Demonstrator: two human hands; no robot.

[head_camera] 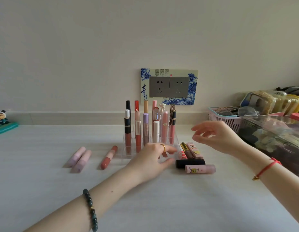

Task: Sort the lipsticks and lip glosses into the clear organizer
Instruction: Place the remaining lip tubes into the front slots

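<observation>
The left hand lies low over the front right corner of the clear organizer. Its forefinger, which wears a gold ring, and its thumb are stretched toward the right with a narrow gap between them. I cannot tell whether they pinch anything there. The right hand hovers above the table with its fingers loosely spread, holding nothing.

Just beyond the left hand's knuckles, the upright tubes stand in the organizer's slots in several rows. Just past the left fingertips lies a striped red lipstick. Next to it, below the right hand's fingers, are a gold-capped gloss and a pink printed tube. Nearer the person, just right of the left thumb, lies a black tube, with a pink cartoon tube touching it in front.

To the left of the left hand, apart from it, a coral double-ended tube lies on the table. Further left, 2 lilac tubes lie side by side.

A dark bead bracelet circles the left wrist and a red cord the right. Behind the right hand stands a pink basket, and above the organizer is a blue-patterned socket plate.
</observation>
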